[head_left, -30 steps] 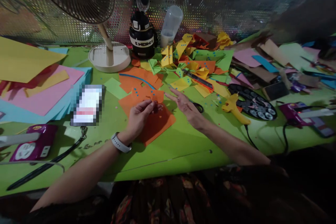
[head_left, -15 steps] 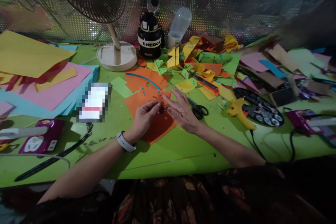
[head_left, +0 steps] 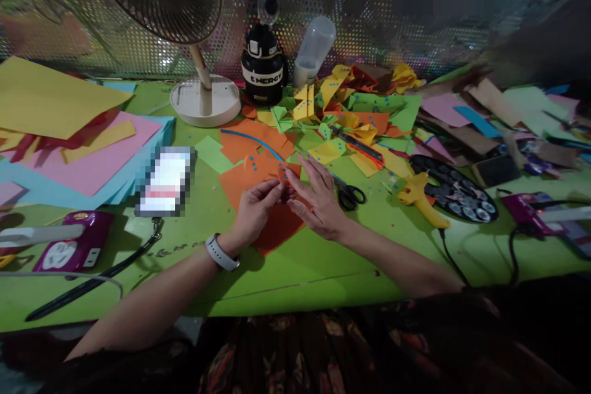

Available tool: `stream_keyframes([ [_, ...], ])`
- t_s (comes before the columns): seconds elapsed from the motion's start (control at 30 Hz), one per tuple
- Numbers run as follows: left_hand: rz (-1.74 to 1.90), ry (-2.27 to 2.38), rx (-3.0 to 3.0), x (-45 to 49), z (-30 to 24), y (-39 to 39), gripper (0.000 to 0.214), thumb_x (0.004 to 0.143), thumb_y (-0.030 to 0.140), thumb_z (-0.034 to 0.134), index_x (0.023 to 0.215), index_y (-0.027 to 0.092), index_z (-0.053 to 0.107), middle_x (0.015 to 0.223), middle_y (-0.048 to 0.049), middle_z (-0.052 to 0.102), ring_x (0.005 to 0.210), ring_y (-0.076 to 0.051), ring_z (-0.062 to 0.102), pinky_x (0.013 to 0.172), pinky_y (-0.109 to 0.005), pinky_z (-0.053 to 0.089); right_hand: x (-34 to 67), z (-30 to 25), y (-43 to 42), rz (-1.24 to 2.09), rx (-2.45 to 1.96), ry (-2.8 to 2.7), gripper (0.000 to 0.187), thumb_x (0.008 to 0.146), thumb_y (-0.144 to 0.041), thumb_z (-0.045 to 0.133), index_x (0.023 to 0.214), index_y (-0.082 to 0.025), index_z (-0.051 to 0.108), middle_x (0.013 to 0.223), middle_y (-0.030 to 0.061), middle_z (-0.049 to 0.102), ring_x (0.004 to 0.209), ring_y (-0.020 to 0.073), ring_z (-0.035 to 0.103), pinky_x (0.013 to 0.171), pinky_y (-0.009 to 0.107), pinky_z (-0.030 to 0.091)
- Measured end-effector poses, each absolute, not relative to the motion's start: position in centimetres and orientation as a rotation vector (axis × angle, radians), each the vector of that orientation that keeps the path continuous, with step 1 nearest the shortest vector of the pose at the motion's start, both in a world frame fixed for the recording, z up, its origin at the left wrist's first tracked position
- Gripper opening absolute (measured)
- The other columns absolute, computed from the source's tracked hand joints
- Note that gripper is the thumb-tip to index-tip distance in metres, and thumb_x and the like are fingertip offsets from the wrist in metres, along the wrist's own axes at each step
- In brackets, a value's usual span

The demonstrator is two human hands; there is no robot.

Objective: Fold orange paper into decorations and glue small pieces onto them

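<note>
My left hand [head_left: 255,212], with a white watch [head_left: 222,252] on the wrist, pinches thumb and finger together above an orange paper sheet [head_left: 279,231]. Whatever lies in the pinch is too small to make out. Close beside it, my right hand [head_left: 319,203] has its fingers stretched out and the thumb apart, reaching over the sheet toward the left fingertips. A small orange piece with blue dots [head_left: 290,172] shows just behind the fingers. A curved blue strip [head_left: 252,140] lies on orange paper farther back. Black-handled scissors [head_left: 351,197] rest right of my right hand.
A yellow glue gun [head_left: 423,200] and a black round tray [head_left: 457,191] lie to the right. Paper scraps [head_left: 341,98] heap at the back. A fan [head_left: 205,101], a black bottle [head_left: 263,71], a phone [head_left: 166,181] and purple power strips [head_left: 76,240] stand or lie around.
My right hand has shifted slightly left and its fingers have moved closer to the left fingertips. The left hand keeps its pinch in nearly the same place.
</note>
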State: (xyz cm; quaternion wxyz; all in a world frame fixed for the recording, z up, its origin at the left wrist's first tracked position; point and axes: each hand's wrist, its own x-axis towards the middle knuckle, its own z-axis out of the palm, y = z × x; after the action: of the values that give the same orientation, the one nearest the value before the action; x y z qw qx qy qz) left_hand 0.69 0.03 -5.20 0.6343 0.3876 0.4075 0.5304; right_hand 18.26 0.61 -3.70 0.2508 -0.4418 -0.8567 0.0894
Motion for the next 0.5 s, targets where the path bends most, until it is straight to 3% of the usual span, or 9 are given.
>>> stream_keyframes([
  [0.27, 1.228, 0.932, 0.884, 0.61, -5.18, 0.16, 0.028, 0.073, 0.043, 0.081, 0.089, 0.02, 0.078, 0.079, -0.0034, 0.075, 0.072, -0.015, 0.069, 0.075, -0.029, 0.056, 18.62, -3.65, 0.24, 0.225, -1.109, -2.307, 0.049, 0.099, -0.053, 0.038, 0.143, -0.037, 0.052, 0.161, -0.001, 0.031, 0.151, 0.0282, 0.019, 0.121, 0.058, 0.021],
  [0.5, 1.234, 0.925, 0.929, 0.6, -4.69, 0.01, 0.025, 0.076, 0.04, 0.079, 0.09, 0.02, 0.078, 0.079, -0.0031, 0.075, 0.07, -0.014, 0.068, 0.075, -0.029, 0.056, 18.42, -3.91, 0.14, 0.193, -1.047, -2.287, 0.049, 0.101, -0.051, 0.035, 0.143, -0.034, 0.052, 0.163, -0.0009, 0.026, 0.152, 0.027, 0.016, 0.121, 0.056, 0.023],
])
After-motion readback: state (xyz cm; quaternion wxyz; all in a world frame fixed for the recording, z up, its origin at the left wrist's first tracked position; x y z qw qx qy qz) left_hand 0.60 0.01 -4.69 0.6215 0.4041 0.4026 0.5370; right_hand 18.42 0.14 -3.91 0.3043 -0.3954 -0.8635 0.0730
